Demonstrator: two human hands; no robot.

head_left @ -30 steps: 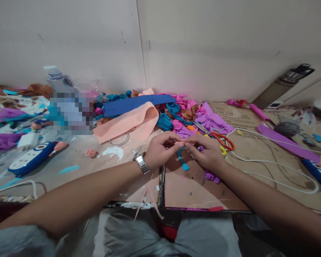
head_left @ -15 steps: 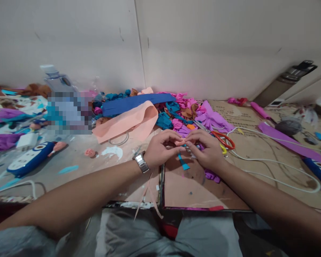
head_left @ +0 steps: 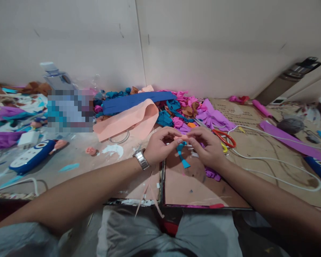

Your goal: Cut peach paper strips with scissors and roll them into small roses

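Note:
Between my two hands is a small piece of peach crepe paper [head_left: 182, 137], pinched at both ends. My left hand [head_left: 162, 144], with a metal watch on the wrist, is closed on its left end. My right hand [head_left: 207, 146] pinches the other end with thumb and fingers. A blue paper strip [head_left: 184, 160] lies just below the fingertips. Scissors with orange handles [head_left: 226, 138] rest by my right hand. A wide peach paper band [head_left: 123, 123] lies folded beyond my left hand, and a small peach rosette [head_left: 91, 151] sits to its left.
Crumpled pink, teal and purple paper [head_left: 187, 107] is heaped at the back under a dark blue strip [head_left: 139, 101]. A white cable [head_left: 270, 159] loops across cardboard on the right. A dark flask [head_left: 286, 84] leans against the wall; a blue-and-white device [head_left: 32, 157] lies left.
My thumbs have shifted lower on the peach paper, and more of it and of the blue strip shows. Both hands stay in nearly the same place.

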